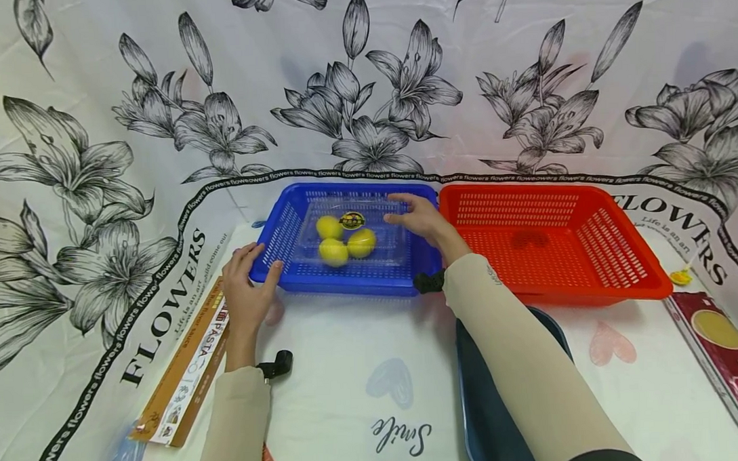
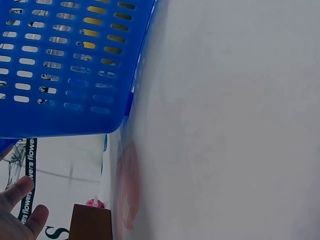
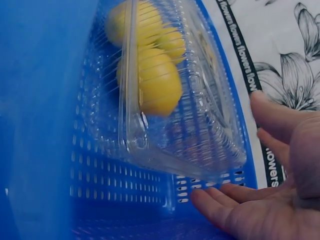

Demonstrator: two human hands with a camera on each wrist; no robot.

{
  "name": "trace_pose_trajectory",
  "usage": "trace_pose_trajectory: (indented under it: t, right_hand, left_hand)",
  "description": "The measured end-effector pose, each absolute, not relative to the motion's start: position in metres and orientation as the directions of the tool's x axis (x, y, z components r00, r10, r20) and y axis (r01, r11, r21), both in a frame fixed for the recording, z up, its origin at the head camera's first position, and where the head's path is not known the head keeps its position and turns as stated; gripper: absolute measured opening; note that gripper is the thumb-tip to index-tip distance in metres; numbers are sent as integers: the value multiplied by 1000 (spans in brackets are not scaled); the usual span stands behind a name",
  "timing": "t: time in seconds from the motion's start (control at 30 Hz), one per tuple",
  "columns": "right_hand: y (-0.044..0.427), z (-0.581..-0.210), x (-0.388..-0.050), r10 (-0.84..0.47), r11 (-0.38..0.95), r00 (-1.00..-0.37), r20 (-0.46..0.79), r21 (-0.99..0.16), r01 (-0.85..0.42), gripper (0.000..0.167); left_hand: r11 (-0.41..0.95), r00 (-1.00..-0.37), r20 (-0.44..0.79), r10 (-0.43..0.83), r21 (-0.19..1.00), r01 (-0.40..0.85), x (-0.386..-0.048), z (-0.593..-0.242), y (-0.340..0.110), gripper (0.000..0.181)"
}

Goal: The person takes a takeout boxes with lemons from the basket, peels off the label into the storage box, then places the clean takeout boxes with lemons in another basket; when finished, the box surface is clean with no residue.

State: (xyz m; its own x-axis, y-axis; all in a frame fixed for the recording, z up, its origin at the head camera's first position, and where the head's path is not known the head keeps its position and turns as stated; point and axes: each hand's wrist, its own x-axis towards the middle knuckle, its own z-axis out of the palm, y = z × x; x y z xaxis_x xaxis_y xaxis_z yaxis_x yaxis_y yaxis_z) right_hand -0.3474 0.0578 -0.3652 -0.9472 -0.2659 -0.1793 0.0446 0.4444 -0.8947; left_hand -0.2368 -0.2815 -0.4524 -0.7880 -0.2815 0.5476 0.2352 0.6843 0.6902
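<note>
A clear plastic box [image 1: 391, 251] with a round black-and-gold label lies in a blue perforated basket [image 1: 346, 285]. Three yellow lemons [image 1: 362, 243] show through its lid. My right hand [image 1: 422, 218] is at the right end of the box, thumb and fingers spread; in the right wrist view its fingers [image 3: 212, 202] are apart from the box wall [image 3: 175, 162]. At the front left corner of the basket, my left hand [image 1: 249, 292] is spread beside the rim. The left wrist view shows two of its fingertips [image 2: 20, 189] free, but contact by the others is unclear.
A red perforated basket [image 1: 560, 296] stands right of the blue one. The right forearm crosses above a dark tray [image 1: 491, 396]. Left lies a long brown pasta box [image 1: 187, 372]; at the far right, a dark red box [image 1: 721, 354]. A small yellow item [image 1: 680, 276] is near it.
</note>
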Motion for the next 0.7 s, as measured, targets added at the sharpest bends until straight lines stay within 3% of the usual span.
trace_pose_trajectory:
  t: [0.2, 0.7]
  right_hand:
    - [58, -369, -348, -298, 504, -941, -162, -863, -11, 63]
    - [58, -369, -352, -325, 485, -930, -173, -874, -7, 62]
  left_hand:
    - [683, -791, 543, -283, 693, 232, -236, -452, -280, 53]
    - [675, -792, 541, -283, 699, 237, -236, -451, -280, 54]
